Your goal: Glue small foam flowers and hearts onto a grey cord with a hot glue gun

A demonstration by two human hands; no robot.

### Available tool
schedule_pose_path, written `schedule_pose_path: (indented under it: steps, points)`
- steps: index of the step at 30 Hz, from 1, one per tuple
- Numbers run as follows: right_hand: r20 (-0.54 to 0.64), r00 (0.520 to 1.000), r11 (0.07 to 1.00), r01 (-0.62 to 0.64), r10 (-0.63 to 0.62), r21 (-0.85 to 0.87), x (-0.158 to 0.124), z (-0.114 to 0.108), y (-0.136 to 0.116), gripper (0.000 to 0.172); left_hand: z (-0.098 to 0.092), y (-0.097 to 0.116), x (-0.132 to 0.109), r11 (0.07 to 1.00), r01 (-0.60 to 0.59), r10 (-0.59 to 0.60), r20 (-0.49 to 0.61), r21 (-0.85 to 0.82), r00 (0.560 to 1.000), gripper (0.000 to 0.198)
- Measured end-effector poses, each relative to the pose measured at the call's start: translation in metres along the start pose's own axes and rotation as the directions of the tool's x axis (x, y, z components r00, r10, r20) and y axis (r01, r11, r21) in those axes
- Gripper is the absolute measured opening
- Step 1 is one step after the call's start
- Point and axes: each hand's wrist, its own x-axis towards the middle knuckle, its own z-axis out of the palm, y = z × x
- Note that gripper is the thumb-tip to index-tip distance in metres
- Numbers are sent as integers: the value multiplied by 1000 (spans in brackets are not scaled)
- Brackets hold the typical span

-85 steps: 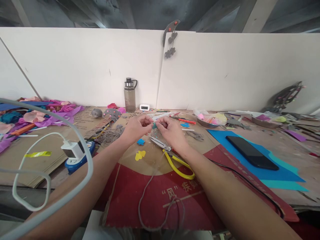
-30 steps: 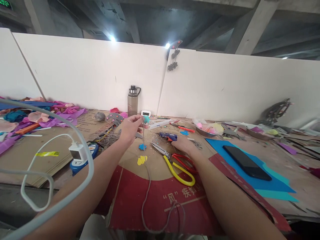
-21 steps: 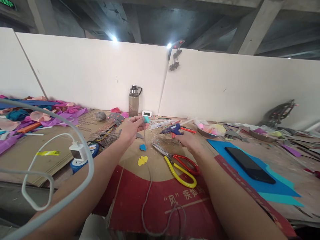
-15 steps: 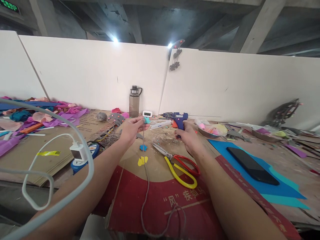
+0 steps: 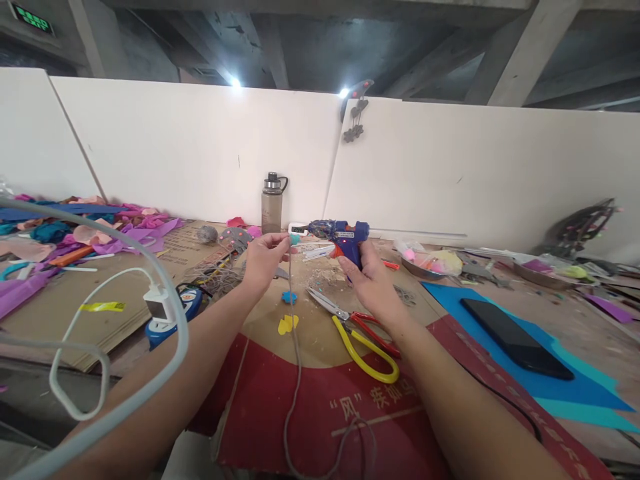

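Observation:
My left hand (image 5: pixel 263 259) is raised over the bench, pinching a small teal felt piece (image 5: pixel 295 239) on the top end of a grey cord (image 5: pixel 293 347) that hangs down to the red cardboard. My right hand (image 5: pixel 370 280) grips the handle of a blue hot glue gun (image 5: pixel 341 233), held up with its nozzle pointing left, close to the teal piece. Below the hands lie a blue felt flower (image 5: pixel 289 297), a yellow felt heart (image 5: pixel 287 325) and scissors with yellow and red handles (image 5: pixel 360 330).
A grey water bottle (image 5: pixel 271 202) stands at the white back wall. A black phone (image 5: pixel 515 338) lies on blue felt sheets (image 5: pixel 565 380) at right. Pink and purple scraps (image 5: pixel 75 233) pile at left, beside a white charger (image 5: pixel 154 303) and its cable.
My right hand left the teal piece, picked the glue gun up from the bench and lifted it toward the piece. My left hand raised the piece with the cord hanging.

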Motion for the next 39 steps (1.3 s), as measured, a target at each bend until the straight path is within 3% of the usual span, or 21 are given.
schedule_pose_path:
  steps: [11,39]
  points:
    - [56,993,989,107,-102,-106,-5,7,-7,52,0,6,-5,990,-49,54,-33,130,998,27]
    - [61,996,979,82,-72,-188,-8,7,-12,42,1,12,-8,989,-57,66,-62,137,996,25]
